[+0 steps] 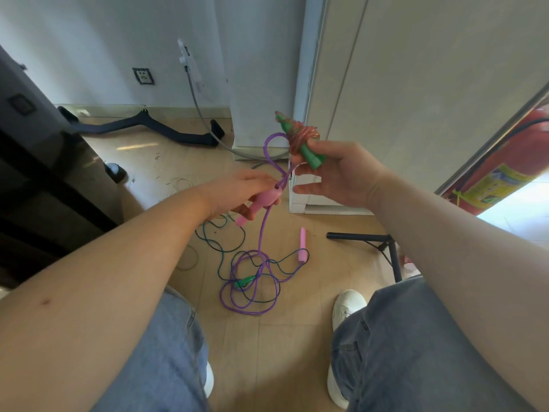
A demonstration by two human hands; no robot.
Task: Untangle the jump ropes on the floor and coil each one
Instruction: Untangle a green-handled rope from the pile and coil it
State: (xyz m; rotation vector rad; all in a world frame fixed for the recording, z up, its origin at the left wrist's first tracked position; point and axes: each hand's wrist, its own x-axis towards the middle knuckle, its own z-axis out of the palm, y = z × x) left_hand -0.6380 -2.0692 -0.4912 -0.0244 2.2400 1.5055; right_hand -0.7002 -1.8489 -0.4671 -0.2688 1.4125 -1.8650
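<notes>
At about 9 o'clock from the middle of my view, my left hand gripped a pink handle, with the fingers curled round it. From the top of this handle the purple rope rose in a loop toward 12 o'clock, crossed itself and hung down to the floor. At 2 o'clock my right hand held the coiled orange rope, which was wound round its two green handles. The thumb and upper fingers pinched the handles, while the lower fingers were stretched out toward the left hand. On the floor at 6 o'clock, the purple rope lay in several loops, tangled with a thin teal rope. One small green handle lay inside this tangle. The second pink handle lay at 2 o'clock from the tangle. My white shoe stood at 5 o'clock, and a red fire extinguisher was at 3 o'clock.
</notes>
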